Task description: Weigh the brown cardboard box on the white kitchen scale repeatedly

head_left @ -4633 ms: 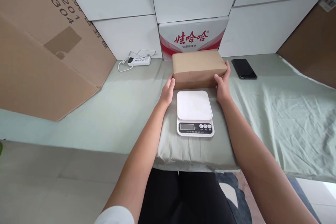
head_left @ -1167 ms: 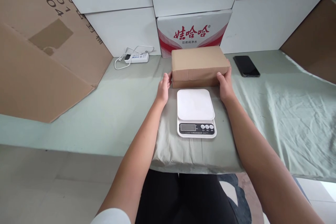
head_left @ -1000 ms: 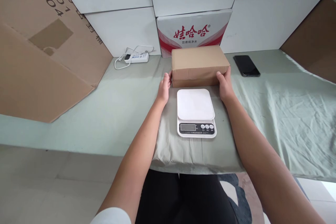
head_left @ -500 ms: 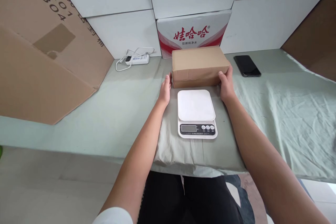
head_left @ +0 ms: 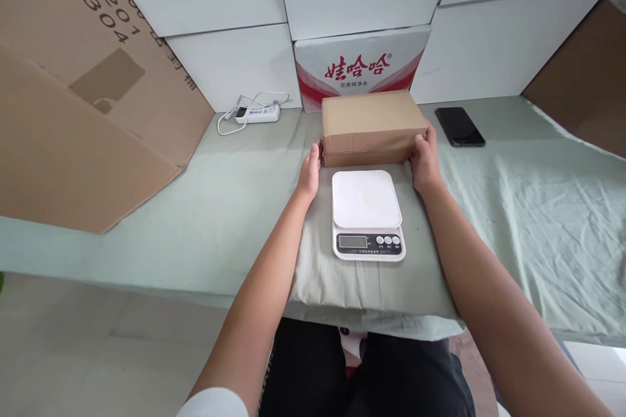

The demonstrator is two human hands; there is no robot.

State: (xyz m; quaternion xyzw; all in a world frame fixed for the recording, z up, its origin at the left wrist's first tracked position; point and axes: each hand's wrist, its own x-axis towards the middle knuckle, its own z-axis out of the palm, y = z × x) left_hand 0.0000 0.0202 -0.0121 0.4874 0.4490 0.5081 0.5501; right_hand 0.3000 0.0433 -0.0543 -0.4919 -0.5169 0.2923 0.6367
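Observation:
A closed brown cardboard box rests on the green cloth behind a white digital kitchen scale. My left hand is against the box's left end, its fingers partly hidden along that side. At the opposite end, my right hand grips the lower right corner, with the thumb on the front face and the fingers around the side. The box lies between both hands. On the scale, the platform carries nothing and the display looks blank.
A black phone lies to the right of the box. Back left is a white power strip with a cable. A large carton stands at left, another at right. Behind the box is a red-and-white printed carton.
My right thumb has shifted slightly to the right along the box's front corner. The view has tilted a little; box and scale otherwise stay in place.

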